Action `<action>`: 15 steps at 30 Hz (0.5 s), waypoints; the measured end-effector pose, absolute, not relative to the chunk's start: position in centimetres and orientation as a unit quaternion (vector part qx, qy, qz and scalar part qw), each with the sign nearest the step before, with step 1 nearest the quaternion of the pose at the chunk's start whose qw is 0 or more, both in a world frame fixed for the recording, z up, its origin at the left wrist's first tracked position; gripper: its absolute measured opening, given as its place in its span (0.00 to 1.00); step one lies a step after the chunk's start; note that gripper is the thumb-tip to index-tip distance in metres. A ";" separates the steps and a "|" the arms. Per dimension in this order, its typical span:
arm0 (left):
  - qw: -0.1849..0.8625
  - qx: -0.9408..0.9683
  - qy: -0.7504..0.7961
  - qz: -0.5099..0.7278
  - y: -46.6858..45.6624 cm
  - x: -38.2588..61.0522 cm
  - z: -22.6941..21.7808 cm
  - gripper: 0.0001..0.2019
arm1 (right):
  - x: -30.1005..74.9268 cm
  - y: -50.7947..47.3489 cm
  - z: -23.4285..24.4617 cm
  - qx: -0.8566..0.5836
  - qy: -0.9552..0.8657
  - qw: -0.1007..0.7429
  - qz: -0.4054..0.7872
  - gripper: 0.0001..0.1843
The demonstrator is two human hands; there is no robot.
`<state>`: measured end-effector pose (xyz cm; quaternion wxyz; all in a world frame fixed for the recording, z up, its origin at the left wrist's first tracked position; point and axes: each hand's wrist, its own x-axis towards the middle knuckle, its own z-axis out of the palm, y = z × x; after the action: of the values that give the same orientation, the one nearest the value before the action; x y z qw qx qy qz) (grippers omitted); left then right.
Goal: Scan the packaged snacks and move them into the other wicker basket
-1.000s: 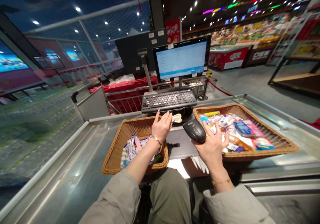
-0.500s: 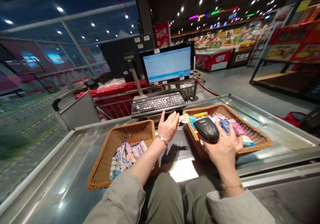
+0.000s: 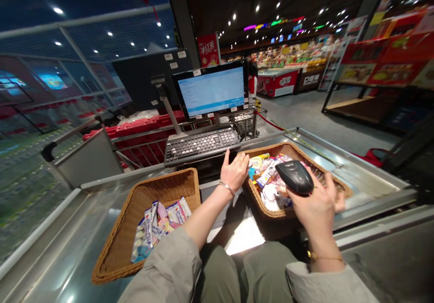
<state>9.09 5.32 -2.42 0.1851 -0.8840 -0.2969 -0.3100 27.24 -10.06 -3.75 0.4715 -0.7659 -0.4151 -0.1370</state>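
Observation:
My left hand (image 3: 234,172) lies at the left rim of the right wicker basket (image 3: 258,207). Its fingers are stretched out with the thumb apart, and I see no item in it; the fingertips are partly hidden. A black handheld barcode scanner (image 3: 294,176) sits in my right hand (image 3: 315,206), over the right part of that basket. The fingers beyond the scanner are bent near the basket's right rim. Small snack packets (image 3: 269,176) in many colours fill the basket. In the left wicker basket (image 3: 113,235) lie several white-and-purple packets (image 3: 154,224).
A black keyboard (image 3: 202,146) stands in front of a lit monitor (image 3: 213,90), with a second dark screen (image 3: 145,79) beside it. Metal counter surface (image 3: 366,176) runs around the baskets. Behind are a shopping cart (image 3: 246,124) and red shop displays (image 3: 276,81).
The pale packet at my left fingertips is out of sight, and that hand is at the basket rim. My right hand has moved right with the scanner. Packets in the right basket lie differently.

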 end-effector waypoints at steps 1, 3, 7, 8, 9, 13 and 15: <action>0.183 -0.886 -0.295 -0.306 5.5 9.4 -2.5 0.18 | 27.4 -10.1 -3.7 -0.764 -0.407 0.482 -0.134 0.37; 0.182 -0.890 -0.290 -0.300 5.8 10.1 -2.7 0.18 | 27.6 -10.3 -3.5 -0.761 -0.396 0.496 -0.134 0.37; 0.183 -0.892 -0.290 -0.295 6.9 11.7 -3.1 0.18 | 28.1 -10.5 -3.3 -0.761 -0.399 0.494 -0.131 0.37; 0.181 -0.892 -0.292 -0.292 7.2 12.3 -3.2 0.19 | 28.2 -10.5 -3.4 -0.762 -0.399 0.493 -0.131 0.38; 0.179 -0.893 -0.295 -0.289 7.4 12.8 -3.4 0.19 | 28.3 -10.4 -3.4 -0.763 -0.397 0.493 -0.134 0.38; 0.167 -0.895 -0.319 -0.264 8.1 14.3 -3.8 0.21 | 28.8 -10.3 -3.9 -0.768 -0.380 0.495 -0.143 0.37; 0.159 -0.898 -0.325 -0.252 8.0 14.4 -3.9 0.22 | 28.9 -10.3 -4.1 -0.771 -0.372 0.498 -0.141 0.37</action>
<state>14.45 8.03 -3.89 0.1593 -0.8976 -0.3249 -0.2518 28.91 -10.29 -4.07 0.4976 -0.7709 -0.3719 -0.1405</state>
